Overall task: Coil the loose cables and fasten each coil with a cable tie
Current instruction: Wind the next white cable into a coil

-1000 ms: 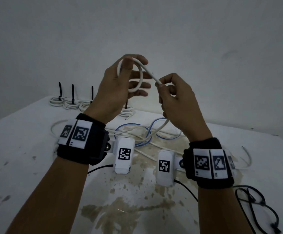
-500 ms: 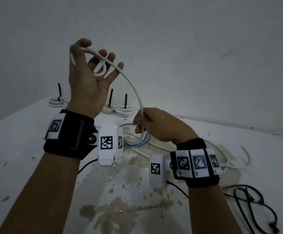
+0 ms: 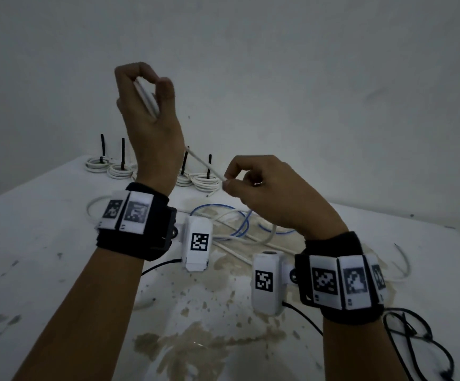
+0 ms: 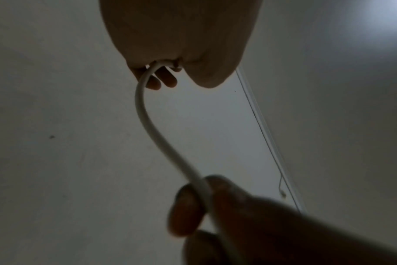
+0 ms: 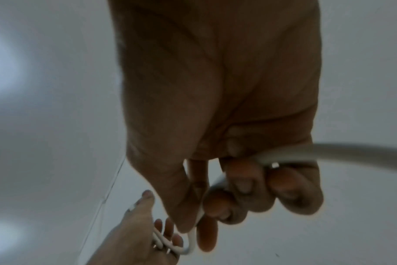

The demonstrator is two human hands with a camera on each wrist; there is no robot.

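Observation:
My left hand (image 3: 146, 105) is raised above the table and grips a small coil of white cable (image 3: 147, 99) between thumb and fingers. From that hand the white cable (image 3: 205, 164) slants down and right to my right hand (image 3: 253, 182), which pinches it between thumb and forefinger. In the left wrist view the cable (image 4: 152, 129) curves from my left fingers down to my right hand (image 4: 206, 206). In the right wrist view the cable (image 5: 329, 152) runs through my right fingers (image 5: 245, 186) and on to the coil in my left hand (image 5: 147, 238).
Several tied white coils with upright black ties (image 3: 205, 182) stand along the far edge of the stained white table (image 3: 44, 243). Loose white and blue cables (image 3: 239, 224) lie tangled mid-table. A black cable (image 3: 415, 339) lies at the right.
My left hand turned its back to the camera and closed its fingers round the coil. My right hand rose and slid along the cable, which now runs taut between the hands.

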